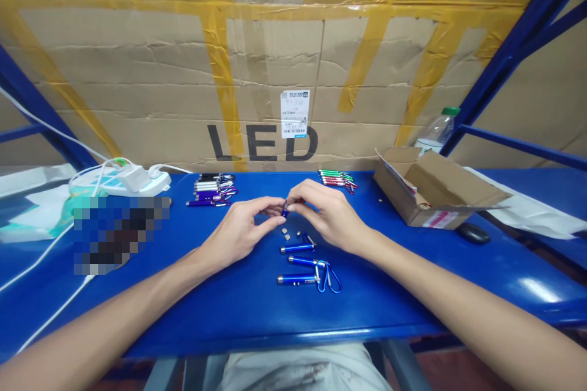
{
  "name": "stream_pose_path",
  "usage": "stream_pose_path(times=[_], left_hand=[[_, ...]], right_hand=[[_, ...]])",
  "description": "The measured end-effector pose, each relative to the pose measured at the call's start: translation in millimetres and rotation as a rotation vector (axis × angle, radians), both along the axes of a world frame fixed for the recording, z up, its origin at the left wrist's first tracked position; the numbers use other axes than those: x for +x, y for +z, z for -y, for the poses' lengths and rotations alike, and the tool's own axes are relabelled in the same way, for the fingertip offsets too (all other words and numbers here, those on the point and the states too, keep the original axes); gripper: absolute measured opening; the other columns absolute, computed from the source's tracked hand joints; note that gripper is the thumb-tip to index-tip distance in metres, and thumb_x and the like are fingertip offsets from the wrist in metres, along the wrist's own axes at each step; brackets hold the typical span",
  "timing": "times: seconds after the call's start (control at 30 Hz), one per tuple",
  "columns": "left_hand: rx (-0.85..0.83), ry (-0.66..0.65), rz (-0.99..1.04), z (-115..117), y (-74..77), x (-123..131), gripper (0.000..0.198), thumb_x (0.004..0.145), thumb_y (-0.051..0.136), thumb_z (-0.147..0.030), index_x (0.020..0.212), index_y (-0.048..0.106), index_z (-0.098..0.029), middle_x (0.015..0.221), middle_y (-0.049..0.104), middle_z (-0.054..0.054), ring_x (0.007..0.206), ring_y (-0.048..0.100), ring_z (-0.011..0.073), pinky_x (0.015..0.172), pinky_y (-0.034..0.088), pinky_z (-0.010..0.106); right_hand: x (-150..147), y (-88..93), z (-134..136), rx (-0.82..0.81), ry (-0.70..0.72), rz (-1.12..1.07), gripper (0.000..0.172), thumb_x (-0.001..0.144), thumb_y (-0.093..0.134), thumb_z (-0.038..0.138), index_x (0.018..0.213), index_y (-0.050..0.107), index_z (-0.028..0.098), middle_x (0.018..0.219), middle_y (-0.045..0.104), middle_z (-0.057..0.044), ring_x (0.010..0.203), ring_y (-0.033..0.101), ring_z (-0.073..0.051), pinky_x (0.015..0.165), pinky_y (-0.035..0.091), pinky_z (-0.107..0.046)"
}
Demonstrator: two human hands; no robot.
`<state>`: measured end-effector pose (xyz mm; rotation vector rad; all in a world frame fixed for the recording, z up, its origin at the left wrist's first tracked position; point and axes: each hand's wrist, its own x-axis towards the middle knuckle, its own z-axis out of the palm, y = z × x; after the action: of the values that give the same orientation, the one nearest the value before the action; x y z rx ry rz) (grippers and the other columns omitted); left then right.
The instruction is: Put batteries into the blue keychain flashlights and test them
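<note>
My left hand (243, 224) and my right hand (328, 211) meet over the middle of the blue table, both pinching a small dark blue flashlight (285, 210). Fingers cover much of it. Just below lie small button cells (285, 234) and a small metallic piece (299, 234). A blue keychain flashlight (296, 248) rests close under my right hand, its blue carabiner (306, 238) partly behind the fingers. Nearer to me are another blue flashlight (305, 261) and a third flashlight (296, 280), with blue carabiner clips (330, 278) at their right ends.
Rows of black, silver and purple flashlights (210, 194) lie back left, green and red ones (337, 177) back right. An open cardboard box (413, 208), black mouse (473, 233) and bottle (438, 128) are right. Left are a power strip (158, 183), cables and a pixelated object (123, 235).
</note>
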<state>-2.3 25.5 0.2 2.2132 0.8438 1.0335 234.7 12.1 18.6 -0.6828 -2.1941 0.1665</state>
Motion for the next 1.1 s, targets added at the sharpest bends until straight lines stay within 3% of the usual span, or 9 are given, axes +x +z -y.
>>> stream_pose_path(times=[0.27, 0.47, 0.7, 0.8, 0.93, 1.1], left_hand=[[-0.031, -0.024, -0.004, -3.9, 0.3, -2.6, 0.028, 0.099, 0.072, -0.034, 0.123, 0.076, -0.02, 0.115, 0.083, 0.006, 0.104, 0.08, 0.0244, 0.101, 0.064, 0.039], [-0.031, -0.001, 0.014, -7.5, -1.7, -6.1, 0.029, 0.099, 0.073, -0.035, 0.123, 0.075, -0.02, 0.117, 0.083, 0.007, 0.105, 0.08, 0.0245, 0.102, 0.064, 0.04], [-0.046, -0.007, 0.007, -7.5, -1.3, -5.8, 0.028, 0.099, 0.074, -0.034, 0.123, 0.075, -0.02, 0.118, 0.083, 0.007, 0.106, 0.08, 0.0239, 0.103, 0.064, 0.039], [-0.051, -0.004, 0.006, -8.3, -2.3, -6.1, 0.029, 0.098, 0.074, -0.034, 0.123, 0.075, -0.02, 0.118, 0.083, 0.006, 0.105, 0.08, 0.0237, 0.102, 0.064, 0.039], [-0.054, -0.012, 0.0, -8.0, -2.8, -5.7, 0.029, 0.097, 0.076, -0.035, 0.123, 0.077, -0.021, 0.114, 0.084, 0.006, 0.102, 0.08, 0.024, 0.1, 0.065, 0.039], [-0.061, -0.028, 0.01, -3.9, -1.3, -2.7, 0.027, 0.097, 0.075, -0.034, 0.121, 0.078, -0.021, 0.112, 0.084, 0.006, 0.1, 0.08, 0.0236, 0.097, 0.065, 0.037]], right_hand=[[12.3, 6.5, -4.6, -0.118, 0.011, 0.057, 0.006, 0.108, 0.062, 0.023, 0.111, 0.067, 0.02, 0.106, 0.072, -0.006, 0.093, 0.067, -0.019, 0.084, 0.054, -0.033], [24.1, 9.5, -7.7, -0.222, 0.123, 0.35, 0.008, 0.101, 0.074, 0.029, 0.104, 0.076, 0.022, 0.097, 0.075, -0.005, 0.093, 0.066, -0.022, 0.084, 0.051, -0.035], [20.7, 0.6, -8.1, -0.203, 0.099, 0.491, 0.015, 0.106, 0.064, 0.02, 0.092, 0.07, 0.02, 0.092, 0.071, -0.004, 0.089, 0.058, -0.022, 0.084, 0.045, -0.035], [20.2, -1.8, -8.0, -0.165, 0.069, 0.442, 0.016, 0.109, 0.057, 0.018, 0.095, 0.065, 0.02, 0.093, 0.068, -0.005, 0.089, 0.057, -0.022, 0.084, 0.045, -0.035], [16.1, -2.8, -7.7, -0.119, -0.035, 0.185, 0.014, 0.112, 0.049, 0.019, 0.105, 0.061, 0.021, 0.101, 0.066, -0.006, 0.093, 0.06, -0.021, 0.084, 0.048, -0.034], [3.5, -3.1, -2.8, -0.037, -0.054, -0.022, 0.01, 0.112, 0.053, 0.023, 0.108, 0.063, 0.022, 0.103, 0.07, -0.006, 0.093, 0.065, -0.02, 0.085, 0.052, -0.033]])
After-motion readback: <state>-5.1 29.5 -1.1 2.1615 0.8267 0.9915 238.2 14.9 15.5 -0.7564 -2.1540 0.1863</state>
